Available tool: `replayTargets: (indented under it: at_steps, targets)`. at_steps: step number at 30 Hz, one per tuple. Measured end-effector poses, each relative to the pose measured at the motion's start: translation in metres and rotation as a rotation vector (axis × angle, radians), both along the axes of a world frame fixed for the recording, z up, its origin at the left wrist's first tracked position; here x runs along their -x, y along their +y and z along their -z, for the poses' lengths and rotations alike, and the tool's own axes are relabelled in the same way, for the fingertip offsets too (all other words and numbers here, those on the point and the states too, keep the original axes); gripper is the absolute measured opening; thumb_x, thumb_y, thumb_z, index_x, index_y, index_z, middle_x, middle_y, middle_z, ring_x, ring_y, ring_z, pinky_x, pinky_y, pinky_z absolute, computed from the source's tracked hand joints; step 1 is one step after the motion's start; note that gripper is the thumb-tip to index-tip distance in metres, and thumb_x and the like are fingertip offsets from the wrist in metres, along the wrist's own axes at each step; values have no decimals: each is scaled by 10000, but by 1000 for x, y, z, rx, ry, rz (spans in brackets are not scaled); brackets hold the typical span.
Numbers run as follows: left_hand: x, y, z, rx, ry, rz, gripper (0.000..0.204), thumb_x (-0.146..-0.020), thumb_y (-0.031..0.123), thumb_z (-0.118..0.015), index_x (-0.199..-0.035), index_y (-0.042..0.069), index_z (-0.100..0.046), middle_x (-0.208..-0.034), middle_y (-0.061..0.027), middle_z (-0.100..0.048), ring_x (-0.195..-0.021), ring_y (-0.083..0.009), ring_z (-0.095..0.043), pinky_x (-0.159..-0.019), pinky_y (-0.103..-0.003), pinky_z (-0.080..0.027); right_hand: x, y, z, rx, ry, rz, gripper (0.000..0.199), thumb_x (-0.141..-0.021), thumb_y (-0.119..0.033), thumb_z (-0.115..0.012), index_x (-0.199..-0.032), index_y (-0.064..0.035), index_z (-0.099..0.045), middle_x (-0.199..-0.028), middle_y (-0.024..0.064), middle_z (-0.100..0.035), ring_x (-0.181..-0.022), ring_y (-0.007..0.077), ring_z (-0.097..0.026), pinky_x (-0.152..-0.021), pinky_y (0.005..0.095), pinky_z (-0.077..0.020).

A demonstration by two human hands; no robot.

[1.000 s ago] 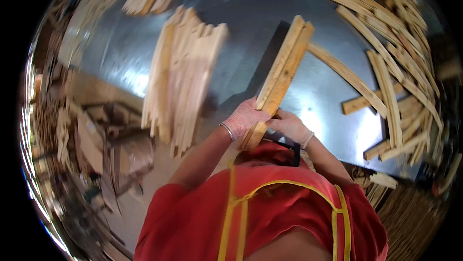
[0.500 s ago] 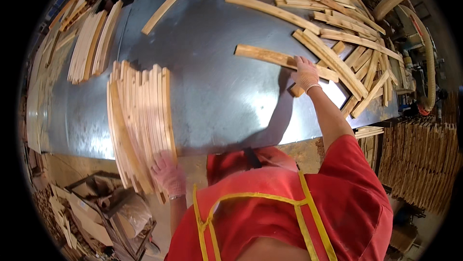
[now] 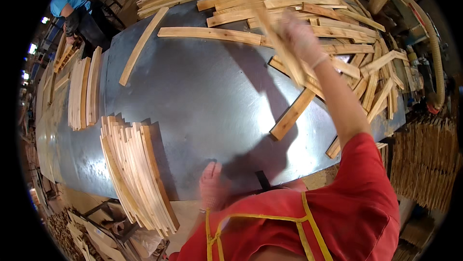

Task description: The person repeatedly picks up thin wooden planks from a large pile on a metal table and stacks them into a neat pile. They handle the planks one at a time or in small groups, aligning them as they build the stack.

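My right hand (image 3: 300, 39), in a pale knitted glove and blurred by motion, is closed around a wooden slat (image 3: 270, 25). That slat is raised and tilted above the loose wooden slats (image 3: 289, 3) heaped at the table's right side. Near the front edge of the metal table (image 3: 193, 116) is my left hand (image 3: 212, 186), also gloved and somewhat smeared. Its fingers stretch forward and nothing shows in them. To its left lies a row of slats (image 3: 137, 169) set side by side, some overhanging the front edge. My left hand is apart from that row.
A second row of slats (image 3: 84, 92) lies at the left, and a single slat (image 3: 143, 46) lies farther back. A person in a blue shirt (image 3: 72, 3) stands at the far left. A ribbed hose (image 3: 436, 68) hangs at the right, above stacked wood (image 3: 424, 164).
My right hand has lifted a slat and moved farther away. My left hand has left the row of slats and moved right. The view has shifted, bringing the person in blue in.
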State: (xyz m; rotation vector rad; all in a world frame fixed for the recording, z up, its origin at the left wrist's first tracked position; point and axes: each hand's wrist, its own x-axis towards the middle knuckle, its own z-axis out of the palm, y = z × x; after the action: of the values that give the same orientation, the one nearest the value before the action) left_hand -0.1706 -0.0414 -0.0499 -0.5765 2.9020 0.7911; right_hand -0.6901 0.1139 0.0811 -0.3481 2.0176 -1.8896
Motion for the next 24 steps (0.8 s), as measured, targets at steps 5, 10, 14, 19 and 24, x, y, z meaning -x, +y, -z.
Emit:
replayTargets:
  at_steps: [5,10,14,19,24]
  targets:
    - [20,19,-11,-32,3,-38,756,-762,227,-856,-1462,128,-588,-1484,-183,-585,-1352,-404,-568,-1112,-522,-471,123,60,47,-889,381,63,737,-914,-473,-744,-1485,-44,-563,-1365,245,-704,-1273,347,-677,-1063,429,-497]
    - [18,9,-43,-132,-85,-186,662,-774,186,-827,-1394,96,-613,-1405,-175,-621,-1307,-401,-594,-1071,-516,-504,67,192,168,-1147,388,-99,767,-941,-483,-702,-1516,-10,-516,-1403,271,-662,-1286,433,-638,-1129,495,-475]
    - [21,5,-34,-118,-157,-189,662,-851,232,-790,-1458,93,-568,-1478,-152,-574,-1388,-362,-545,-1141,-501,-448,6,207,172,-1204,451,-65,805,-980,-418,-710,-1579,50,-446,-1507,219,-622,-1321,361,-637,-1113,460,-489]
    - [30,3,-37,-146,-117,-89,697,-893,269,-756,-1527,111,-515,-1555,-145,-499,-1424,-363,-515,-1184,-492,-403,-12,213,180,-538,-187,-133,416,-990,-232,-769,-1326,-25,-639,-1072,70,-672,-866,146,-581,-721,331,-518]
    - [-23,-26,-37,-89,-19,-234,672,-875,277,-760,-1489,108,-547,-1542,-153,-504,-1428,-383,-504,-1178,-503,-405,-170,59,147,-228,-295,-8,408,-989,-207,-773,-1313,-3,-632,-1110,88,-687,-905,171,-638,-718,339,-547]
